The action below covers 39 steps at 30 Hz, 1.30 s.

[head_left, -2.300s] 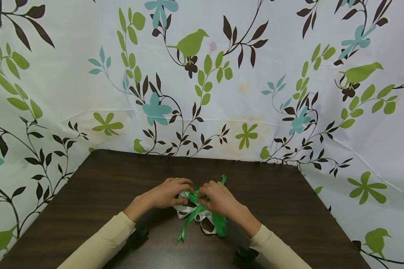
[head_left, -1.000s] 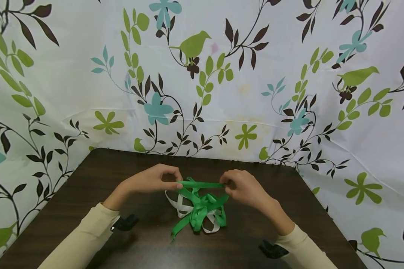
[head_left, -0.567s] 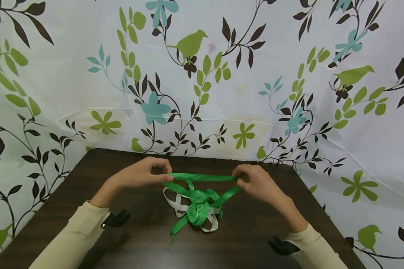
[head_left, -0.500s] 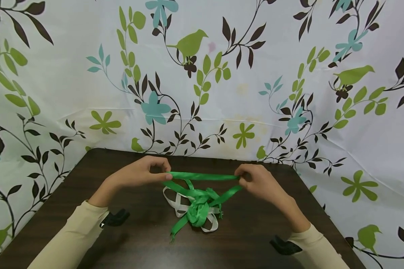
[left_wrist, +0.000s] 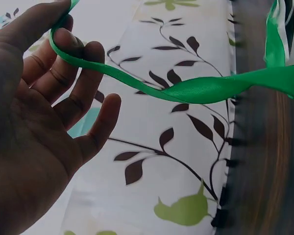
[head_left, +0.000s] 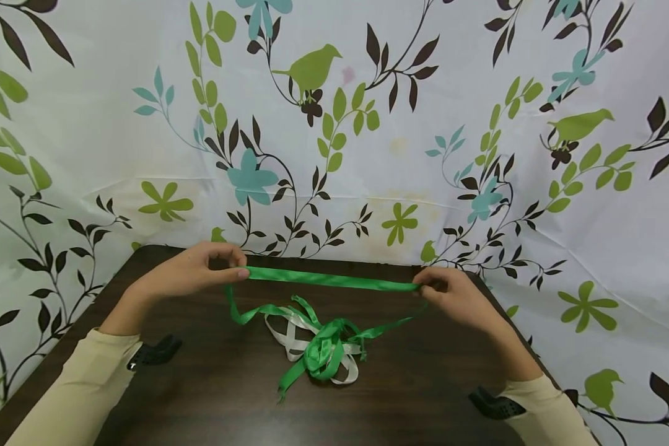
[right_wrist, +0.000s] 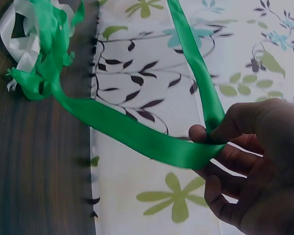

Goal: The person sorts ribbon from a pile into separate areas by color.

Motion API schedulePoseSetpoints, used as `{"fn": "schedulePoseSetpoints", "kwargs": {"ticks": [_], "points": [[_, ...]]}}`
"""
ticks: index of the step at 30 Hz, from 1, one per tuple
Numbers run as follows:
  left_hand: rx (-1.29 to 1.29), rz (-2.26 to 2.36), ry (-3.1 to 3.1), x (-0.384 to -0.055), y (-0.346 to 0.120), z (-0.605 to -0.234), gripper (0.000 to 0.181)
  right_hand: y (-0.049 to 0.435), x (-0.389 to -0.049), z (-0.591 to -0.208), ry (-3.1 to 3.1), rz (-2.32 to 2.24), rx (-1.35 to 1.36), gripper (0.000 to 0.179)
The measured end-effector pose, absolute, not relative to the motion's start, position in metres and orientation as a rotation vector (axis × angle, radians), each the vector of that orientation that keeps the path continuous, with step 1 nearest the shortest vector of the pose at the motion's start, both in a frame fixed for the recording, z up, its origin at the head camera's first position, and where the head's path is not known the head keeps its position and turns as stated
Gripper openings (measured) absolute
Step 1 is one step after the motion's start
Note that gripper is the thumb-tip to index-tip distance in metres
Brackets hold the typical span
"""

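A green satin ribbon [head_left: 329, 279] is stretched nearly level between my two hands, above the table. My left hand [head_left: 201, 266] pinches it between thumb and fingers; in the left wrist view a loose length of the ribbon [left_wrist: 201, 90] sags away from those fingers toward the table. At the other end my right hand [head_left: 451, 294] pinches the ribbon too, and the right wrist view shows the ribbon [right_wrist: 152, 144] bending back at the fingertips. Both slack ends run down to a tangled heap of green ribbon [head_left: 323, 350] on the table, with loops of white ribbon [head_left: 292, 341] beneath and beside it.
The dark wood-grain table [head_left: 228, 396] runs back to a patterned cloth [head_left: 334, 124] with leaves and birds, hanging behind it. Black wrist cameras sit below each wrist, the left camera [head_left: 156, 353] and the right camera [head_left: 496, 406].
Both hands came up from the heap and spread apart, pulling a length of green ribbon out between them. The slack ends hang longer now, and the heap has shrunk a little.
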<state>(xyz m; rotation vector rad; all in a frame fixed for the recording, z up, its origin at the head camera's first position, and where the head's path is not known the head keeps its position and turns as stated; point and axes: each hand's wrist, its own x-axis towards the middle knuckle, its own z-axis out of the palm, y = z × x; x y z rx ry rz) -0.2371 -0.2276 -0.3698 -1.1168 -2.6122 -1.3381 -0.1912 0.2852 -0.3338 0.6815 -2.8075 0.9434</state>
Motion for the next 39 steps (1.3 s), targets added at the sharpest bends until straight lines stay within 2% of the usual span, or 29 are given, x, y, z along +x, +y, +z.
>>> {"fn": "schedulePoseSetpoints", "kwargs": {"ticks": [5, 20, 29, 39], "points": [[-1.089, -1.342, -2.624, -0.243, -0.234, -0.371, 0.011, 0.305, -0.19, -0.339, -2.814, 1.046, 0.571, 0.011], [-0.989, -1.425, -2.663, -0.254, -0.279, -0.387, 0.01, 0.351, -0.199, -0.363, -2.8, 1.242, 0.576, 0.018], [-0.848, -1.426, -2.644, -0.264, -0.303, -0.39, 0.015, 0.377, -0.207, -0.38, -2.788, 1.401, 0.473, 0.024], [-0.671, -1.445, -2.69, -0.276, -0.325, -0.408, 0.029, 0.402, -0.218, -0.395, -2.801, 1.46, 0.256, 0.032]]}}
